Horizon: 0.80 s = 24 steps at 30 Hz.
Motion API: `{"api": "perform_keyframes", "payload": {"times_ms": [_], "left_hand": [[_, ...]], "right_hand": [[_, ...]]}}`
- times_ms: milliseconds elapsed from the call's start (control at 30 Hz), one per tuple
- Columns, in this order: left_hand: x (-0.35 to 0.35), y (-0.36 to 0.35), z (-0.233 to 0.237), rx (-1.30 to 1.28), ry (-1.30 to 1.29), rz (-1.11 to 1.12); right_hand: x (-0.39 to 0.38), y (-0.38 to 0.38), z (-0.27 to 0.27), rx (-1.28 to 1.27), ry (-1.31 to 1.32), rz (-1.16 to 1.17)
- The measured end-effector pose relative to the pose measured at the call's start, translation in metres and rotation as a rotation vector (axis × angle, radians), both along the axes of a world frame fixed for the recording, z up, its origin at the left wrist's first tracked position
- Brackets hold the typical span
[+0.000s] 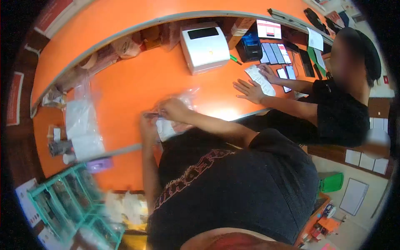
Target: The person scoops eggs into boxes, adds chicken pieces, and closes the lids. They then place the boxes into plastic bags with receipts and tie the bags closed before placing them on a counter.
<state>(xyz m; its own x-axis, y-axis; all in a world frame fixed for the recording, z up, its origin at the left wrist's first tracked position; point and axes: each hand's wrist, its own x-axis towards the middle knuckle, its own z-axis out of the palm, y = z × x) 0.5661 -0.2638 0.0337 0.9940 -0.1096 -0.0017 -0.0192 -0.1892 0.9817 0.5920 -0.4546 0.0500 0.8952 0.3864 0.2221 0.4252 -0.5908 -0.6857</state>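
Close in front of my black shirt, a clear plastic bag (190, 100) lies at the orange counter's near edge, with a white paper slip (165, 128) on or in it. My left hand (148, 128) is closed at the bag's left side, around a small dark object (152, 115) whose kind I cannot make out. From the right, my right hand (176, 110) reaches over the bag. Its fingers are bent together at the bag, right beside the dark object. Motion blurs both hands, and the fingertips are partly hidden.
A co-worker (339, 91) at the right rests both hands on a written paper (260, 80). A white label printer (205, 48), a black device (250, 48) and several phones (275, 53) stand at the back. Plastic packs (83, 125) lie left; teal racks (66, 196) stand lower left.
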Motion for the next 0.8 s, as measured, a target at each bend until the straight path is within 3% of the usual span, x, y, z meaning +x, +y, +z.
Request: {"api": "perform_keyframes", "payload": {"times_ms": [67, 200, 300, 400, 500, 600, 700, 800], "left_hand": [[-0.008, -0.012, 0.015, 0.105, -0.032, 0.09], [-0.008, -0.01, -0.012, -0.07, -0.073, 0.107], [-0.01, -0.009, -0.013, -0.01, -0.094, 0.103], [-0.013, -0.011, -0.011, -0.035, -0.097, 0.138], [-0.028, -0.025, 0.025, -0.114, -0.307, 0.179], [-0.031, -0.017, 0.022, -0.244, -0.43, 0.331], [-0.021, 0.011, -0.004, -0.116, -0.372, 0.404], [-0.004, 0.05, -0.014, 0.582, -0.035, 0.225]], "right_hand": [[-0.003, -0.005, 0.022, -0.021, 0.22, -0.025], [-0.002, 0.0, 0.005, -0.362, 0.008, 0.108], [0.0, 0.01, -0.006, -0.424, 0.079, 0.065], [0.004, 0.004, -0.016, -0.249, 0.046, 0.098], [0.001, -0.007, -0.011, -0.251, -0.154, 0.048], [-0.001, -0.016, -0.001, -0.262, 0.029, 0.102], [-0.006, -0.011, 0.02, -0.173, -0.052, 0.078], [0.009, 0.006, -0.005, -0.279, 0.034, 0.112]]}}
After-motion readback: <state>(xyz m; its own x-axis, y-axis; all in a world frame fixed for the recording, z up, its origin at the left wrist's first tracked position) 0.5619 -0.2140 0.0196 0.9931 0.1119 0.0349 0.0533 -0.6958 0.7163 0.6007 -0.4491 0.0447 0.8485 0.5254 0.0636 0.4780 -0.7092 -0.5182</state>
